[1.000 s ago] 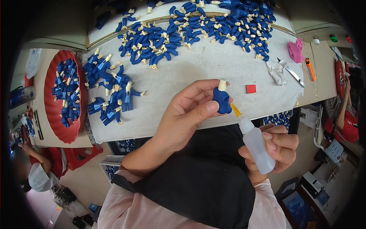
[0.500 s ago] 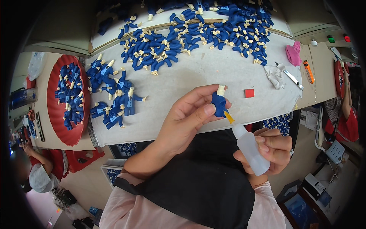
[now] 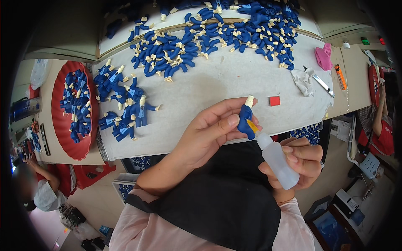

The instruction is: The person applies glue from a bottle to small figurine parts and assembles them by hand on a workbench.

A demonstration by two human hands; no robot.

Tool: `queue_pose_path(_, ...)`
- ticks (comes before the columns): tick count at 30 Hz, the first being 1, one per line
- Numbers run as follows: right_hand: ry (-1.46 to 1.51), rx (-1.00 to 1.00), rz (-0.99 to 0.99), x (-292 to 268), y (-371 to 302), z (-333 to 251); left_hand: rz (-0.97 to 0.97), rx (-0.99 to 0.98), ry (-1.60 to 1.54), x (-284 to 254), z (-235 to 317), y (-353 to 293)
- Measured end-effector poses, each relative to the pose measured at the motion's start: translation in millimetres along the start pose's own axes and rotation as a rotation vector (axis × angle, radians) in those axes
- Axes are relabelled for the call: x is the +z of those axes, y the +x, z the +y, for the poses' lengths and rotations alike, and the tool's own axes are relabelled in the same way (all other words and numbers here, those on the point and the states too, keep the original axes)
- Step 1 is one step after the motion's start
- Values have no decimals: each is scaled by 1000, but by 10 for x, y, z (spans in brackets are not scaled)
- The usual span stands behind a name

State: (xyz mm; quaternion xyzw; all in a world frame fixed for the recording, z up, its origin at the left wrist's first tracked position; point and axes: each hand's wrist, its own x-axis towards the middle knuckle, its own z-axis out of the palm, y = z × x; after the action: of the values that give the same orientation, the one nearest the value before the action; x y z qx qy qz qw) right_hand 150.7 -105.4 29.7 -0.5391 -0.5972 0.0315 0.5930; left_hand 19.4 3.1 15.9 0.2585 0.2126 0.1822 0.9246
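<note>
My left hand [image 3: 213, 127] pinches a small blue figurine body [image 3: 244, 120] with a cream neck at its top, held above the near edge of the table. Closed around a translucent white squeeze bottle [image 3: 279, 163], my right hand [image 3: 299, 161] keeps it tilted up to the left. The bottle's yellow nozzle tip [image 3: 252, 125] appears to touch the side of the body. On the white table sheet [image 3: 226, 79] to the left lie several assembled figurines [image 3: 142, 111] with arms. Farther back is a large heap of loose blue arms with cream hands [image 3: 167, 52].
A red scalloped tray [image 3: 58, 113] of figurines stands at the far left. Toward the right are a red square [image 3: 274, 101], crumpled white tissue [image 3: 303, 80], a metal blade tool [image 3: 323, 85], a pink cloth [image 3: 323, 57] and an orange cutter [image 3: 340, 77]. Other people sit at both sides.
The figurine body has turned in my left hand and shifted slightly right. The bottle has moved a little lower, and its nozzle now overlaps the side of the body.
</note>
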Motion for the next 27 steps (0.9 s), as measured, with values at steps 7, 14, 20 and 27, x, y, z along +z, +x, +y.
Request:
queue_pose_path(7,5,13,20,14,2,5,-1,-19,10,-18,-26,5)
queue_pose_path(14,-8,25,52,25,12,-16,1,-21,5,-23,-38,-1)
queue_pose_path(20,-20,52,56,35,20,-24,8,-22,-3,-10,-30,2)
queue_pose_path(27,-40,29,-33,-28,37,19,64,65,45,-20,-20,9)
